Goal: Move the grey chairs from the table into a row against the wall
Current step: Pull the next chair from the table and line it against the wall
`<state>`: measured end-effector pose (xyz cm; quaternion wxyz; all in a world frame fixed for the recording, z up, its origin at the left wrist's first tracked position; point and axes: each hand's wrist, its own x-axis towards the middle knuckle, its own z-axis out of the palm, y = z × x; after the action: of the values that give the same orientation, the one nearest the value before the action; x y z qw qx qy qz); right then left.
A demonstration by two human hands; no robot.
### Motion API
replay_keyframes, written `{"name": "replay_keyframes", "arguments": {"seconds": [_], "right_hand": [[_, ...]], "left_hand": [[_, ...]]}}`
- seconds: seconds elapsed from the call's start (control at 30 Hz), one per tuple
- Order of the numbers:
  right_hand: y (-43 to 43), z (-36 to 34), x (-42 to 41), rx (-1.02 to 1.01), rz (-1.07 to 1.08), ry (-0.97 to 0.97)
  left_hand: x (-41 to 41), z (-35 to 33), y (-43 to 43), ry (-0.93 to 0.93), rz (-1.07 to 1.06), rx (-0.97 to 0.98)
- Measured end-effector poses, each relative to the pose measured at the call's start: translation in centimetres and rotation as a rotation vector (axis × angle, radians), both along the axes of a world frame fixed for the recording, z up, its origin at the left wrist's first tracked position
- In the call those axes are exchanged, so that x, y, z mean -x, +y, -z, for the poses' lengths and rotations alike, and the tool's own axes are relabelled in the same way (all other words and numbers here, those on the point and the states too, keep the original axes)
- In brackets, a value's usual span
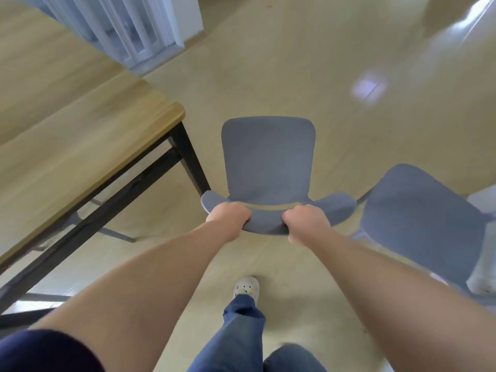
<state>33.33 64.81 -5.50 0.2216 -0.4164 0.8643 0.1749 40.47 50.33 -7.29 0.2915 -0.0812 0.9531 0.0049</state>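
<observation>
The left hand (230,216) and the right hand (306,220) are both gripping the top edge of the backrest of a grey chair (268,162), which is standing on the floor just off the corner of the bench (80,146). A second grey chair (418,224) is sitting close on the right. The moulded shell is looking stiff and fairly light, so the backrest rim is probably serving as a sound, if smooth, hold.
</observation>
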Motion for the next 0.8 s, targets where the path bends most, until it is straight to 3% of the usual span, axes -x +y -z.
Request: {"name": "replay_keyframes", "arguments": {"seconds": [0.4,0.8], "right_hand": [[11.9,-0.3,-13.7,-0.041,0.022,-0.009],[14.8,-1.7,-23.5,0.013,0.145,0.031]], "left_hand": [[-14.5,0.2,12.4,0.024,-0.02,-0.025],[-22.6,-1.1,13.6,0.045,0.063,-0.075]]}}
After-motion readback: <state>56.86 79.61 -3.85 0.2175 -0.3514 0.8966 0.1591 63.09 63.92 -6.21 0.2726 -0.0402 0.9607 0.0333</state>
